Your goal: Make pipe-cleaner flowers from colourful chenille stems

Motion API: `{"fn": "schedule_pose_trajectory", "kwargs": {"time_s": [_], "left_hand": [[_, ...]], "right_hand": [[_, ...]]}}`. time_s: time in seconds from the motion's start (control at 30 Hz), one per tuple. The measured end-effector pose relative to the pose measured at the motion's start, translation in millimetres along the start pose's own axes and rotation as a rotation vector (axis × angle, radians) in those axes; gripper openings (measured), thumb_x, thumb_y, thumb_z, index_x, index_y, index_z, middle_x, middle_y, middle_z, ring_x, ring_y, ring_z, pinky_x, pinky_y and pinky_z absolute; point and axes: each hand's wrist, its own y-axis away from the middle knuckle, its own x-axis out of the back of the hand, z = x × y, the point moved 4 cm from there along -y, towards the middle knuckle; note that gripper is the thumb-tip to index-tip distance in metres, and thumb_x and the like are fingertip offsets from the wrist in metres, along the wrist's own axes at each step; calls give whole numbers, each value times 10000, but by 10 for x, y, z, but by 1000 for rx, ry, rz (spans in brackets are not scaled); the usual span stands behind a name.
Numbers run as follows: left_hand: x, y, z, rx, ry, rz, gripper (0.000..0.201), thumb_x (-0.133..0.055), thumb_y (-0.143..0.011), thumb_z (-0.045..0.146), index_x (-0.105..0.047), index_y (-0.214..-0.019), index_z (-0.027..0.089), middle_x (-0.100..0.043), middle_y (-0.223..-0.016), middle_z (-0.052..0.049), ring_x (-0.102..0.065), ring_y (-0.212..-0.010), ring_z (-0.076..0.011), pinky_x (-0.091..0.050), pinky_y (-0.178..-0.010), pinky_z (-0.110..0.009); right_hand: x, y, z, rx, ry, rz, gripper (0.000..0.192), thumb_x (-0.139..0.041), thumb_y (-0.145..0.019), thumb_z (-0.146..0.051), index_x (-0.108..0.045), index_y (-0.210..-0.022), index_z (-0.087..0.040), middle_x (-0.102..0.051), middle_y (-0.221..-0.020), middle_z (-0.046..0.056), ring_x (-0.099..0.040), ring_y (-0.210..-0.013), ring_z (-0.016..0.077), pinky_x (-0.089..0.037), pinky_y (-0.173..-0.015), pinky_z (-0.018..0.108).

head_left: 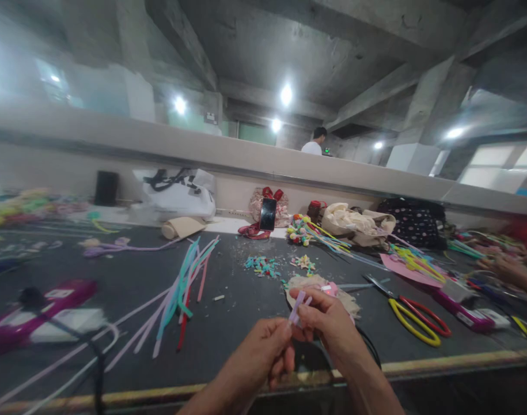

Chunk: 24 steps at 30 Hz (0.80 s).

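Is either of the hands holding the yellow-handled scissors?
No: the yellow-handled scissors lie on the table to the right, while the left hand and right hand pinch a pale purple strip.

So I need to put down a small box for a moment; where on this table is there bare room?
Bare dark table lies between the pipe cleaners and the hands, left hand and right hand. Another patch sits beyond the pipe cleaners, before the phone. It is crowded right of the scissors.
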Motion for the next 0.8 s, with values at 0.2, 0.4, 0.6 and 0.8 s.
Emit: {"fn": "schedule_pose_trajectory", "kwargs": {"time_s": [0.2, 0.4, 0.6, 0.8], "left_hand": [[-14, 53, 42, 36, 107, 30, 343, -404, -755, 466, -528, -727, 147, -411, -371, 88, -151, -281, -17, -129, -286, -142], [-15, 16, 2, 56, 67, 20, 372, -412, -739, 495, -527, -739, 142, -445, -381, 81, -197, -263, -11, -174, -290, -141], [-23, 23, -14, 28, 1, 86, 283, -478, -711, 435, -497, -771, 160, -556, -501, 44, -441, -338, -48, -321, -353, -151], [372, 172, 355, -71, 114, 261, 232, -497, -736, 375, -537, -738, 146, -423, -383, 96, -236, -254, 2, -138, -283, -119]], "right_hand": [[63, -37, 81, -38, -49, -65, 304, -649, -652, -340, -638, -871, -130, -505, -454, -50, -403, -352, 35, -280, -356, 153], [56, -99, 169, -50, 21, -7, 284, -640, -641, -402, -611, -711, -128, -434, -354, -77, -321, -285, 25, -209, -303, 148], [-4, -85, 124, 4, 160, 15, 262, -617, -683, -368, -543, -600, -132, -377, -368, -91, -278, -323, 12, -172, -334, 148], [-147, -273, 48, 146, 436, -62, 315, -348, -835, -391, -567, -872, -168, -569, -680, 7, -491, -516, 87, -344, -426, 185]]}}
